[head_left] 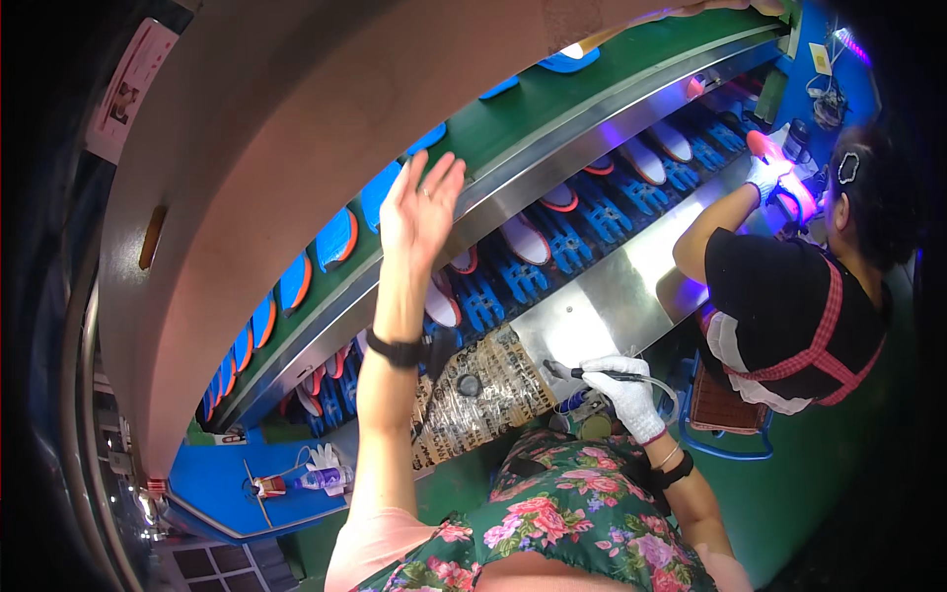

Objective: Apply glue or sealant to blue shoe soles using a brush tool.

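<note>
Fingers spread, your left hand (419, 215) hovers beside a blue sole (377, 194); keep the tool (623, 375) your right hand (627, 397) grips clear.

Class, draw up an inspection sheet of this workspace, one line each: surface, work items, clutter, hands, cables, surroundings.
Surface: metal table, partly covered by taped sheeting.
Work items: blue, orange-edged shoe pieces along the green belt; pale shoe pieces beside blue clamps below; a dark, slim tool.
Clutter: bottle and loose glove on the blue table, lower left.
Hands: left hand bare, open, at the belt's edge, contact unclear; right hand gloved, holding the tool.
Cables: pale cord beside the right hand; its far end cannot be traced.
Surroundings: co-worker on the right, at a purple light; green floor.
</note>
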Demonstrator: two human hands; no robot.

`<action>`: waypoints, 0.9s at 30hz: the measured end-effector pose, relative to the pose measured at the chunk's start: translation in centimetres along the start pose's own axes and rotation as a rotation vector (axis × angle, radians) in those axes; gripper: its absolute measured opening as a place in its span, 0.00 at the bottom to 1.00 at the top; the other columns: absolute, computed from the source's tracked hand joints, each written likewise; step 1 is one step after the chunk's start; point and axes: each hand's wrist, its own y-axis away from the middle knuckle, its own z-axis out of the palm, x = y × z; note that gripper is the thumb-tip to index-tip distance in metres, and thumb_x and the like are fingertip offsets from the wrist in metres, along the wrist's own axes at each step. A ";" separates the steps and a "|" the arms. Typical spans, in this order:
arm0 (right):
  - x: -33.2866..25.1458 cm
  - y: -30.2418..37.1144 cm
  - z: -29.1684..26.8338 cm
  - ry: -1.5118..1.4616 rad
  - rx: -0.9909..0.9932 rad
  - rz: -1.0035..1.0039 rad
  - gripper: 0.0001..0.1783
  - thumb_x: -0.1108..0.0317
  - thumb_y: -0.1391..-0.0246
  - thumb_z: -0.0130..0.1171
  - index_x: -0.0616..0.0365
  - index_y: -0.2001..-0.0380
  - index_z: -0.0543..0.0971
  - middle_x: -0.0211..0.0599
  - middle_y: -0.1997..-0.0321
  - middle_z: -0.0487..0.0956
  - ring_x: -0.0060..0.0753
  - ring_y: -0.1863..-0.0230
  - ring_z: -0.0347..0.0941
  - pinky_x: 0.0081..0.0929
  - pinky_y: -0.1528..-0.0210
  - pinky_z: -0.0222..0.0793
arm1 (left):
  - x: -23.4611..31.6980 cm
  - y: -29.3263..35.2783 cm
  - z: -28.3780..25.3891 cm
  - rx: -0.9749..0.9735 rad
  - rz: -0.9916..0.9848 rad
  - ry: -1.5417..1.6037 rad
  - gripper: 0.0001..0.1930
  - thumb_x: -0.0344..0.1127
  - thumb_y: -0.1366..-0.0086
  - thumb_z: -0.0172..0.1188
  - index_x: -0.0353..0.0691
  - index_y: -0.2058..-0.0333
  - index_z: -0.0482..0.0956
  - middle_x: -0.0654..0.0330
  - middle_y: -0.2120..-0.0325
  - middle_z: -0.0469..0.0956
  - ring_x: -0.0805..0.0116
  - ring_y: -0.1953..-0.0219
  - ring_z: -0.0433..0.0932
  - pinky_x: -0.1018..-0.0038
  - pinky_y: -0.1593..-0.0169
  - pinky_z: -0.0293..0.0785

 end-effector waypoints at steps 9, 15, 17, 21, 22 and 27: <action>-0.3 0.2 0.0 -0.049 -0.021 -0.008 0.09 0.76 0.46 0.69 0.64 0.60 0.88 0.37 0.61 0.88 0.24 0.60 0.83 0.24 0.54 0.77 | 1.7 -12.6 -3.3 0.380 0.319 -2.097 0.27 0.40 0.38 0.66 0.35 0.42 0.75 0.36 0.40 0.70 0.41 0.41 0.72 0.60 0.34 0.65; 0.5 0.4 -1.1 -0.076 0.003 0.031 0.11 0.75 0.45 0.68 0.64 0.58 0.88 0.35 0.61 0.88 0.23 0.60 0.82 0.23 0.53 0.77 | -0.4 -8.3 -2.2 0.281 0.422 -1.745 0.18 0.39 0.40 0.71 0.38 0.55 0.79 0.42 0.41 0.68 0.46 0.37 0.67 0.59 0.36 0.66; 1.1 0.4 -1.4 -0.095 0.050 0.032 0.10 0.75 0.45 0.68 0.64 0.58 0.88 0.34 0.62 0.88 0.23 0.60 0.82 0.21 0.54 0.77 | -1.9 -4.6 -1.2 0.280 0.611 -1.492 0.15 0.37 0.42 0.73 0.38 0.60 0.79 0.47 0.42 0.70 0.47 0.39 0.71 0.58 0.36 0.66; 1.2 0.5 -2.3 -0.194 0.109 0.069 0.10 0.77 0.45 0.68 0.66 0.59 0.88 0.34 0.63 0.87 0.22 0.62 0.82 0.19 0.57 0.77 | -3.2 4.5 1.2 0.307 0.657 -1.371 0.13 0.38 0.41 0.74 0.37 0.66 0.81 0.48 0.48 0.72 0.54 0.42 0.72 0.63 0.37 0.66; 0.7 0.5 -2.2 -0.224 0.135 0.088 0.09 0.79 0.46 0.68 0.65 0.61 0.88 0.35 0.64 0.87 0.21 0.65 0.81 0.18 0.61 0.75 | -3.7 6.6 0.4 0.316 0.666 -1.346 0.12 0.37 0.40 0.74 0.37 0.66 0.81 0.48 0.48 0.72 0.54 0.43 0.72 0.63 0.37 0.66; -1.2 0.9 -3.2 -0.377 0.237 0.073 0.11 0.85 0.49 0.64 0.65 0.63 0.87 0.38 0.64 0.87 0.21 0.71 0.78 0.18 0.67 0.71 | -8.7 13.0 -0.2 0.388 0.678 -1.251 0.31 0.24 0.39 0.68 0.39 0.37 0.72 0.54 0.41 0.64 0.60 0.42 0.74 0.65 0.38 0.71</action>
